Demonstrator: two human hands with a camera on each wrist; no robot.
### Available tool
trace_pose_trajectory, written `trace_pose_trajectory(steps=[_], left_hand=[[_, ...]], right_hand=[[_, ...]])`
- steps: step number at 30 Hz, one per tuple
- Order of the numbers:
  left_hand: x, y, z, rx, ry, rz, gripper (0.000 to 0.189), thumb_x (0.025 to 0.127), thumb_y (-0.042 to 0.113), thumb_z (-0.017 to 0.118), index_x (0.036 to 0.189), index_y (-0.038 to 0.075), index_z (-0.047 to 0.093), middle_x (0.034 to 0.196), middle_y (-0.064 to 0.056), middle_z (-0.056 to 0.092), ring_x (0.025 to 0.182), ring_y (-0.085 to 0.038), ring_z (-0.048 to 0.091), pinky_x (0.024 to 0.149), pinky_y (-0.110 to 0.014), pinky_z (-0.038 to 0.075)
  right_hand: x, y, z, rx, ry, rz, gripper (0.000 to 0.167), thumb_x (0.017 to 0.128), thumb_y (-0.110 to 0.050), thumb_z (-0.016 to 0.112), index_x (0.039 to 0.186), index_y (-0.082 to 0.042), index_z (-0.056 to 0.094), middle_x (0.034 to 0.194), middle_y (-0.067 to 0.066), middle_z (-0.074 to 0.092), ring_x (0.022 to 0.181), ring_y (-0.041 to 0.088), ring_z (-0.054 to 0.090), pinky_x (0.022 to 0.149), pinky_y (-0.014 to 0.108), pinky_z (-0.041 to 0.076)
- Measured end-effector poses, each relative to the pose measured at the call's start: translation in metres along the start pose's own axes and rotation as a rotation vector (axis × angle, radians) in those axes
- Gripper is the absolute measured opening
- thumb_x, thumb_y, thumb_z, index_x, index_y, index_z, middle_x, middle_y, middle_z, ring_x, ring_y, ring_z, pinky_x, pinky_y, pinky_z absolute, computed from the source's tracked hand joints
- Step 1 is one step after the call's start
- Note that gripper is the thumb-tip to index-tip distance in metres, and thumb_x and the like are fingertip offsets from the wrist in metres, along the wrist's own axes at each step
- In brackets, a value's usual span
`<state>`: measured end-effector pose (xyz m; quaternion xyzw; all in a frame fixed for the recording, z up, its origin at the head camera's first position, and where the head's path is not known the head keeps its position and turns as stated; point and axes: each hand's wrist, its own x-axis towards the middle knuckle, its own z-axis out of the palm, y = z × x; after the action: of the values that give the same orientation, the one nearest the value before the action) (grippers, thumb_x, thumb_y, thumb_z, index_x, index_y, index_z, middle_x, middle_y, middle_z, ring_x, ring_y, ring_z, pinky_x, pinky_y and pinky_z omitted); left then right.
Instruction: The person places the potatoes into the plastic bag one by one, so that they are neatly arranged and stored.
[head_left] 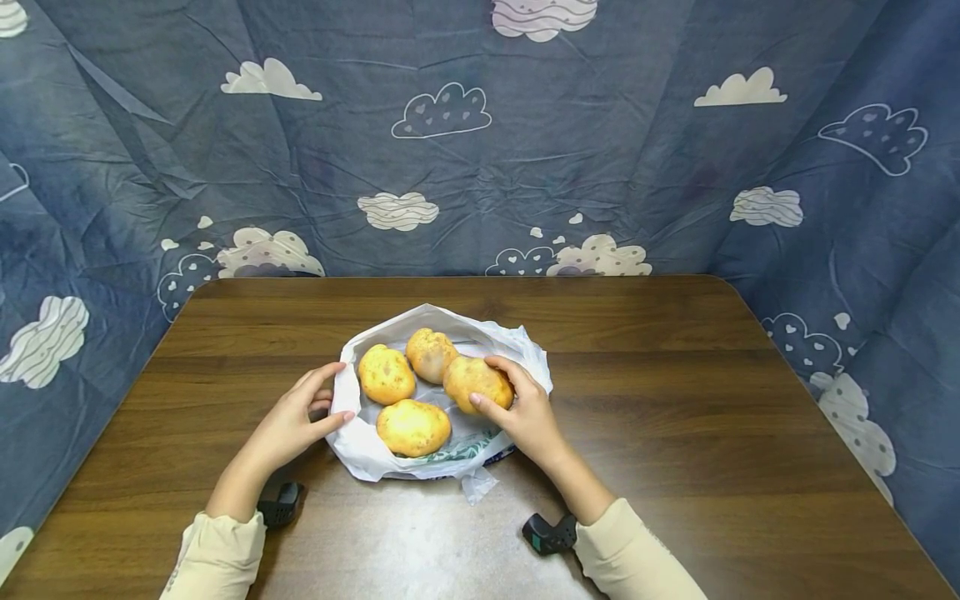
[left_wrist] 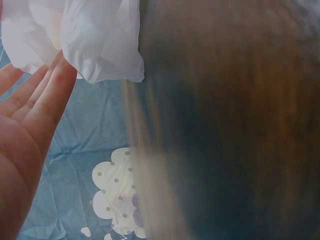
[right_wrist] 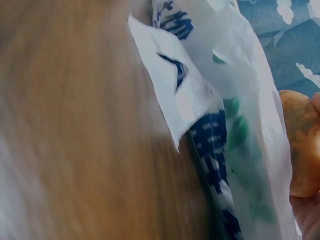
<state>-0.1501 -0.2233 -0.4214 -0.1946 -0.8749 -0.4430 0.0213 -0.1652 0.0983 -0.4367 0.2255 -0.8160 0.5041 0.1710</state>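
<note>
A white plastic bag [head_left: 347, 392] lies spread open on the table with several yellow-brown potatoes inside. My right hand [head_left: 528, 412] holds the rightmost potato [head_left: 472, 382] between thumb and fingers. In the right wrist view this potato [right_wrist: 298, 145] shows beyond the bag's side [right_wrist: 255, 125]. At the bag's left rim, my left hand [head_left: 288, 421] touches the plastic with fairly straight fingers, seen also in the left wrist view [left_wrist: 37, 120]. The other potatoes sit at the left [head_left: 386, 375], the back [head_left: 431, 354] and the front [head_left: 412, 428] of the bag.
The brown wooden table [head_left: 712, 433] extends around the bag. Behind it hangs a blue cloth [head_left: 337, 167] with white clouds. A black wrist device sits at the left wrist [head_left: 281, 505] and another black device [head_left: 550, 533] at the right wrist.
</note>
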Motion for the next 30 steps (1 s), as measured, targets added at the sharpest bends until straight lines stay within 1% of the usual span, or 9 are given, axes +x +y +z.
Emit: trace_pose_trajectory(steps=[13,20,24,30], left_hand=[[0.000,0.000,0.000,0.006,-0.007,-0.015,0.064,0.078,0.006,0.069,0.133,0.003,0.036,0.126,-0.019,0.040,0.096,-0.031,0.054,0.086,-0.038,0.047],[-0.001,-0.001,0.000,0.006,-0.006,-0.011,0.064,0.078,0.006,0.069,0.133,0.003,0.036,0.125,-0.019,0.040,0.096,-0.032,0.054,0.086,-0.038,0.047],[0.000,-0.001,0.000,0.012,-0.004,-0.007,0.064,0.078,0.006,0.069,0.133,0.003,0.036,0.125,-0.020,0.040,0.096,-0.032,0.054,0.085,-0.038,0.047],[-0.001,0.000,0.000,0.015,-0.004,-0.005,0.064,0.078,0.006,0.070,0.133,0.003,0.036,0.125,-0.020,0.041,0.096,-0.032,0.054,0.085,-0.038,0.048]], right_hand=[[-0.006,0.012,0.011,-0.024,-0.044,0.020,0.047,0.075,-0.020,0.074,0.116,-0.008,0.055,0.111,0.004,0.058,0.101,0.015,0.052,0.088,0.034,0.045],[-0.006,0.013,0.012,-0.030,-0.068,0.037,0.046,0.074,-0.021,0.074,0.114,-0.009,0.055,0.105,0.003,0.059,0.091,0.015,0.055,0.080,0.034,0.048],[-0.007,0.013,0.012,-0.028,-0.086,0.068,0.045,0.075,-0.019,0.074,0.113,-0.008,0.055,0.103,0.004,0.059,0.087,0.014,0.056,0.076,0.033,0.050],[-0.007,0.014,0.012,-0.033,-0.119,0.098,0.043,0.076,-0.020,0.072,0.114,-0.009,0.054,0.105,0.005,0.059,0.089,0.015,0.058,0.079,0.033,0.050]])
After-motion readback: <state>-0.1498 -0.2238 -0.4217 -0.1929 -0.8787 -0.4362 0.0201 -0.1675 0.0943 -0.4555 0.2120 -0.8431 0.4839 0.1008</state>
